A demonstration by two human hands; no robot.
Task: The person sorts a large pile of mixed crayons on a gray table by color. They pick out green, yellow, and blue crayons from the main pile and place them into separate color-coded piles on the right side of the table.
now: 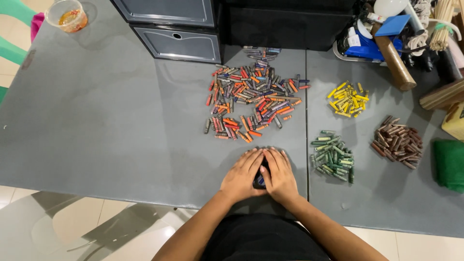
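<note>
Head view: both hands lie flat near the near edge of the grey matte table (96, 121), side by side and touching. Left hand (241, 176) and right hand (279, 176) have fingers extended and held close together, palms down, cupped over a small dark pile of short crayon stubs (260, 181). Only a sliver of that pile shows in the gap between the hands; colours there are too dark to tell. No pinch visible on either hand, just covering and pressing down.

Just beyond the fingertips, further away: large mixed heap of orange, red, blue and grey paper-wrapped crayon stubs (253, 96), short cylinders, loosely scattered.

Right of the hands, just beside the right one: sorted pile of green crayon stubs (332, 157). Further right: brown crayon pile (397, 141). Far of those: yellow crayon pile (349, 99).

Far left corner: clear plastic cup with orange contents (67, 15). Far centre: dark plastic drawer unit (176, 41). Right edge: green cloth (449, 164).
</note>
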